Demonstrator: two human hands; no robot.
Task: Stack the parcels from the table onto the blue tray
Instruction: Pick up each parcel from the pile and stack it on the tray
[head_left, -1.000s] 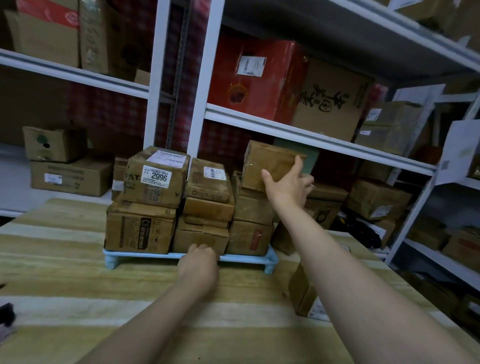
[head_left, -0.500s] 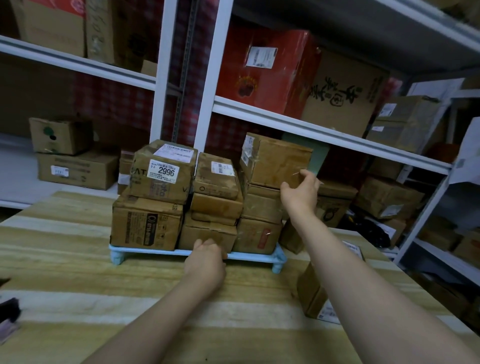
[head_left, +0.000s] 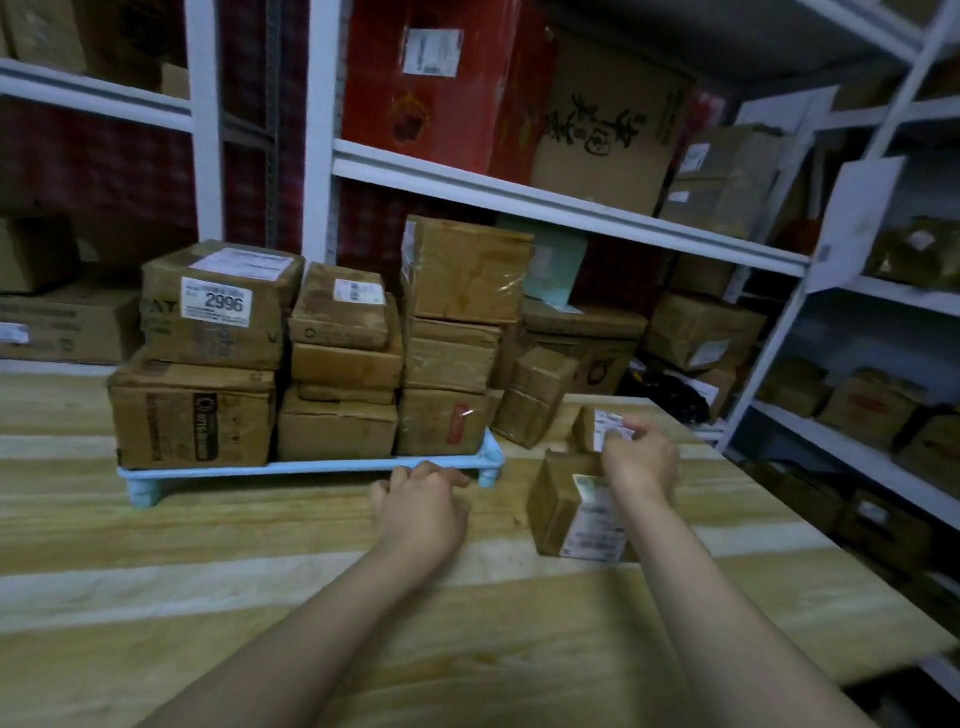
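Observation:
The blue tray (head_left: 311, 466) stands on the wooden table (head_left: 260, 545) with several brown parcels stacked on it in three columns. The parcel topping the right column (head_left: 462, 270) is wrapped in clear tape. My left hand (head_left: 421, 506) rests on the table with loosely curled fingers touching the tray's front rim. To the right, my right hand (head_left: 641, 462) curls its fingers over a small parcel with a white label (head_left: 589, 428) on the table. A larger labelled parcel (head_left: 563, 512) sits just in front of it, partly under my wrist.
Another brown parcel (head_left: 530, 395) stands tilted on the table beside the tray's right end. White metal shelving (head_left: 519, 200) full of cardboard boxes runs behind and along the right. The table's right edge (head_left: 831, 540) is close to the parcels.
My right hand has let go of the top parcel of the right column and come down to the small labelled parcel on the table. My left hand stays at the tray rim.

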